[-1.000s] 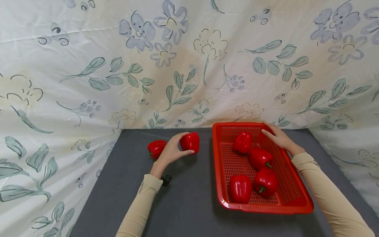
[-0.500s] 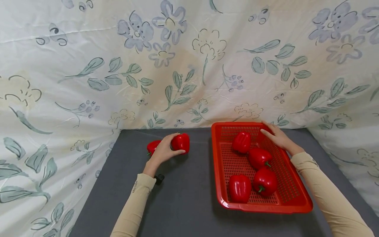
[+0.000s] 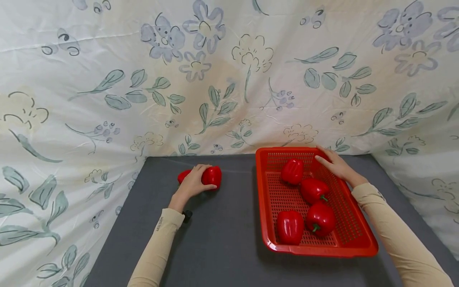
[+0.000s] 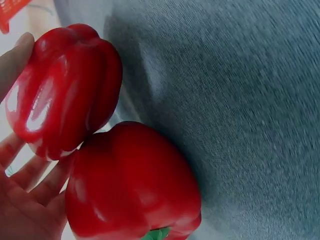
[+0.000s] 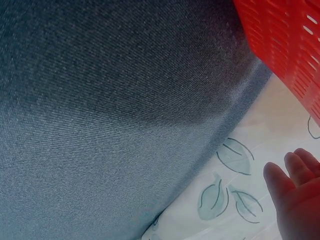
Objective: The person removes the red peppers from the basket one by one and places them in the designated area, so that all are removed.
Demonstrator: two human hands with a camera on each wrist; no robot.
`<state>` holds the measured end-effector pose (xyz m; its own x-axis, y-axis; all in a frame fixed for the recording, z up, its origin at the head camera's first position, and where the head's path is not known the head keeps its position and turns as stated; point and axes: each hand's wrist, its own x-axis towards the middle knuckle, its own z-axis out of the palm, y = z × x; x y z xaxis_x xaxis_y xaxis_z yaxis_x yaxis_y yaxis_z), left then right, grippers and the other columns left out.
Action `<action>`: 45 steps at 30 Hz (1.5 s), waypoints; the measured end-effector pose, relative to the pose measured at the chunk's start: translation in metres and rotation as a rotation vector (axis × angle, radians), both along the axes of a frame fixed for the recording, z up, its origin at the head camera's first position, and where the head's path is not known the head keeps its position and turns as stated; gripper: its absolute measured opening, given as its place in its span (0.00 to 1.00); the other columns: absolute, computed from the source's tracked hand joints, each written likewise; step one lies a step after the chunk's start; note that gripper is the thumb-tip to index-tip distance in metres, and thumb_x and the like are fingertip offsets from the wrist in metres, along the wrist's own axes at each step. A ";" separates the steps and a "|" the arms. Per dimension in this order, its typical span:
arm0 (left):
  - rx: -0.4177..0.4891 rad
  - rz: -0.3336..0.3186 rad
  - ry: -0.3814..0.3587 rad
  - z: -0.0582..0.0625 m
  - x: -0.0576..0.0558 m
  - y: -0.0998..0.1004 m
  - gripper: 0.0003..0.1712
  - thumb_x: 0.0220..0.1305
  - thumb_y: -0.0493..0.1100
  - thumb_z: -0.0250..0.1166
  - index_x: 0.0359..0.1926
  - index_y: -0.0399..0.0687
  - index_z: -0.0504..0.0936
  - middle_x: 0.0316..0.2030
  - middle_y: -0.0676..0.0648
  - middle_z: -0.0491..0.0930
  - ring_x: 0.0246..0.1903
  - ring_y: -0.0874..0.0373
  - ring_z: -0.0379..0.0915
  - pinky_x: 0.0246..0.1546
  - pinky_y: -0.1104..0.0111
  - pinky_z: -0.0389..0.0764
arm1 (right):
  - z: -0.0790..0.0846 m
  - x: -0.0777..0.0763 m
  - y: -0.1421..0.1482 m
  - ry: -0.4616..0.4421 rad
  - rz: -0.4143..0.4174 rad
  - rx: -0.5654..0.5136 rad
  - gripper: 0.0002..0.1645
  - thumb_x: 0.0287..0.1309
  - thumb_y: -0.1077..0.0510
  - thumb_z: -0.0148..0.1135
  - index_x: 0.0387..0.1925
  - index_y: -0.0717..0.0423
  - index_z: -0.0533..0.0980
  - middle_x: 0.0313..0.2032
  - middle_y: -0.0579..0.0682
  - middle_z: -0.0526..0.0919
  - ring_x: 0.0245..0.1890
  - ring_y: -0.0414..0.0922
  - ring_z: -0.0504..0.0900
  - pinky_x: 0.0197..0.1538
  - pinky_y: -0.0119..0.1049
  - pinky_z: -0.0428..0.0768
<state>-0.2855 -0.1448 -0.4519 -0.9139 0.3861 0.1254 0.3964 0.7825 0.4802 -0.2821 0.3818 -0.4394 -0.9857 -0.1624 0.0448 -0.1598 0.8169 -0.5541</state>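
The pepper point(image 3: 214, 177) sits just right of the left hand point(image 3: 191, 185), over the left part of the table, its taller way roughly upright in the head view. The left hand holds it between thumb and fingers, thumb on the near side; I cannot tell whether its base touches the table. Next to it, partly hidden behind the hand in the head view, lies a second pepper point(image 4: 132, 182), its green stem point(image 4: 157, 234) showing at the bottom of the left wrist view; the two look close enough to touch. The left hand is far nearer to both than the other hand is

Well to the right stands the red basket point(image 3: 319, 251), with four peppers point(image 3: 314, 190) inside. At its far right rim is the right hand point(image 3: 338, 166), fingers extended rather than curled; whether they press the rim I cannot tell. All this is on a dark table point(image 3: 222, 239), with a flowered cloth point(image 3: 251, 115) behind
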 end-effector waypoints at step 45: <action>-0.165 0.002 -0.042 -0.001 -0.028 0.005 0.47 0.45 0.60 0.69 0.65 0.52 0.62 0.60 0.42 0.68 0.60 0.46 0.61 0.65 0.43 0.49 | -0.002 0.002 0.000 0.008 0.001 -0.024 0.40 0.67 0.41 0.42 0.71 0.55 0.45 0.66 0.71 0.50 0.65 0.69 0.48 0.60 0.67 0.50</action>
